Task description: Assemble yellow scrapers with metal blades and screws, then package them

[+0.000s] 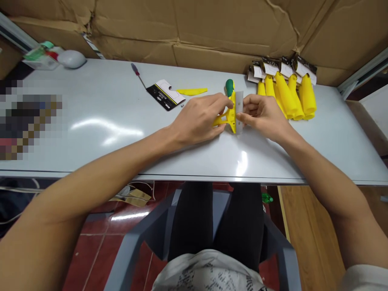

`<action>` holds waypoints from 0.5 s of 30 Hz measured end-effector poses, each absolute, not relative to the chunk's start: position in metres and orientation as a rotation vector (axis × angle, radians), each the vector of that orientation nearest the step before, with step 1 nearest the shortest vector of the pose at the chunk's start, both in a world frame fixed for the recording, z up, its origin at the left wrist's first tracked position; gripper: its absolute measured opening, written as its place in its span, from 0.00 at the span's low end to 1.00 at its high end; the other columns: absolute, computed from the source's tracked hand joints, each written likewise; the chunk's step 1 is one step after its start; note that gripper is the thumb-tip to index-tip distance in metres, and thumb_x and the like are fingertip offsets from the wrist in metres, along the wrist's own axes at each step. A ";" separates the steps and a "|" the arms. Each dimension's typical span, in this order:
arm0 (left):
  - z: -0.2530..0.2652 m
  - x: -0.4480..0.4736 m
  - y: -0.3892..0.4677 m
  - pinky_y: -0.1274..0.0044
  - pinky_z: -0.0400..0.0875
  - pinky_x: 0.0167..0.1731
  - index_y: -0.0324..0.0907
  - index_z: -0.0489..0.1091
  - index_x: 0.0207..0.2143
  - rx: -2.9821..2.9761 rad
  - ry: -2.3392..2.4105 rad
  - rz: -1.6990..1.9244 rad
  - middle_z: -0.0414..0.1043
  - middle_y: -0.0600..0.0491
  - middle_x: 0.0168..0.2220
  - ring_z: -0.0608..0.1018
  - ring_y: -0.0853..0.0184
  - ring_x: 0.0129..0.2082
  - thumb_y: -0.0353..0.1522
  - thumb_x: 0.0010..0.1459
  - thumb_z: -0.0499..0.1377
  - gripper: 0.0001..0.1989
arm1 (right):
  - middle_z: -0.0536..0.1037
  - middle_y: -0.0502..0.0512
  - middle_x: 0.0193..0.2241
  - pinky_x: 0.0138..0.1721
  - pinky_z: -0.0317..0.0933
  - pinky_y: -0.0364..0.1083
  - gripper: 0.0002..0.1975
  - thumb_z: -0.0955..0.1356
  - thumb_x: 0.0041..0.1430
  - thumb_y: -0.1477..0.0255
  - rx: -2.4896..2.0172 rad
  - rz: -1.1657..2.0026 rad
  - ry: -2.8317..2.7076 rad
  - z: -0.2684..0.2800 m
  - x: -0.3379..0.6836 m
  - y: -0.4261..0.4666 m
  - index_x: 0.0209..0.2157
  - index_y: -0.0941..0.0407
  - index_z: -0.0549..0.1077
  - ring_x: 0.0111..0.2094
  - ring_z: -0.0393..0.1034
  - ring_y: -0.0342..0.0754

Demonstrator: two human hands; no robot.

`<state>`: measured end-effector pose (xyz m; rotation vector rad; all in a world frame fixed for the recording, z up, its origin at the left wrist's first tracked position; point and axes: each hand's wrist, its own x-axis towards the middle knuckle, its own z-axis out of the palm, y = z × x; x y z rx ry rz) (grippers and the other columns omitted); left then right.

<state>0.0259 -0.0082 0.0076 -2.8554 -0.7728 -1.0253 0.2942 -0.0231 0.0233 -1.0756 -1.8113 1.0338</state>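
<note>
My left hand (201,117) is closed around the handle of a yellow plastic scraper (232,113), just above the tabletop. A flat, pale grey blade (239,101) with small holes lies along the scraper's head. From the right, my right hand (263,115) pinches that blade between thumb and fingers. Whether the blade is fixed to the head I cannot tell. Just behind them lies a green-handled tool (229,87), its far end hidden. To the left are a yellow strip (191,91), a black and white packaging card (165,95) and a tiny metal piece (182,106).
Several yellow plastic sleeves (286,97) with folded cards lie at the back right of the white table (182,161). A thin screwdriver (138,74) points at the card. A computer mouse (72,59) and a clear container (42,60) stand back left, before a cardboard wall (212,28).
</note>
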 end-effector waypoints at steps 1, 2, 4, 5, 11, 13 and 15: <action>0.008 0.026 -0.010 0.63 0.82 0.47 0.49 0.75 0.60 -2.841 -0.786 -1.020 0.86 0.47 0.52 0.88 0.52 0.49 0.27 0.65 0.66 0.22 | 0.78 0.50 0.28 0.34 0.81 0.51 0.28 0.89 0.59 0.51 -1.087 1.037 -1.794 0.023 0.294 -0.024 0.36 0.52 0.75 0.31 0.76 0.48; 0.008 0.026 -0.012 0.63 0.82 0.48 0.47 0.75 0.61 -2.836 -0.807 -1.011 0.86 0.47 0.52 0.89 0.52 0.50 0.26 0.65 0.65 0.22 | 0.78 0.50 0.28 0.34 0.80 0.50 0.28 0.89 0.59 0.52 -1.097 1.041 -1.779 0.024 0.294 -0.024 0.36 0.52 0.75 0.31 0.76 0.47; 0.008 0.027 -0.014 0.64 0.82 0.51 0.47 0.74 0.64 -2.862 -0.847 -0.996 0.85 0.47 0.54 0.89 0.51 0.53 0.27 0.67 0.66 0.24 | 0.80 0.50 0.29 0.32 0.78 0.49 0.28 0.90 0.57 0.52 -1.111 1.043 -1.764 0.024 0.293 -0.024 0.36 0.53 0.77 0.30 0.76 0.47; 0.009 0.027 -0.014 0.63 0.82 0.52 0.48 0.74 0.66 -2.891 -0.861 -1.006 0.85 0.48 0.55 0.89 0.51 0.53 0.28 0.68 0.67 0.25 | 0.80 0.50 0.28 0.32 0.76 0.48 0.28 0.90 0.56 0.52 -1.114 1.043 -1.765 0.025 0.293 -0.024 0.35 0.53 0.77 0.30 0.76 0.47; 0.022 0.029 -0.009 0.65 0.84 0.40 0.50 0.70 0.70 -3.160 -1.060 -1.464 0.86 0.50 0.47 0.86 0.58 0.39 0.45 0.71 0.75 0.32 | 0.81 0.50 0.27 0.30 0.73 0.47 0.33 0.90 0.50 0.43 -1.061 1.059 -1.731 0.028 0.287 -0.031 0.34 0.53 0.80 0.30 0.76 0.47; 0.027 0.031 -0.009 0.66 0.85 0.39 0.50 0.74 0.65 -3.229 -1.190 -1.598 0.86 0.52 0.43 0.87 0.59 0.37 0.52 0.71 0.76 0.30 | 0.83 0.50 0.28 0.29 0.72 0.47 0.34 0.90 0.50 0.41 -1.027 1.027 -1.719 0.028 0.282 -0.035 0.37 0.53 0.82 0.29 0.75 0.46; 0.030 0.032 -0.010 0.67 0.86 0.39 0.48 0.78 0.57 -3.282 -1.282 -1.630 0.85 0.51 0.40 0.88 0.58 0.38 0.60 0.70 0.77 0.30 | 0.83 0.50 0.28 0.29 0.70 0.46 0.34 0.89 0.51 0.40 -1.000 0.979 -1.721 0.027 0.278 -0.040 0.38 0.54 0.83 0.29 0.74 0.45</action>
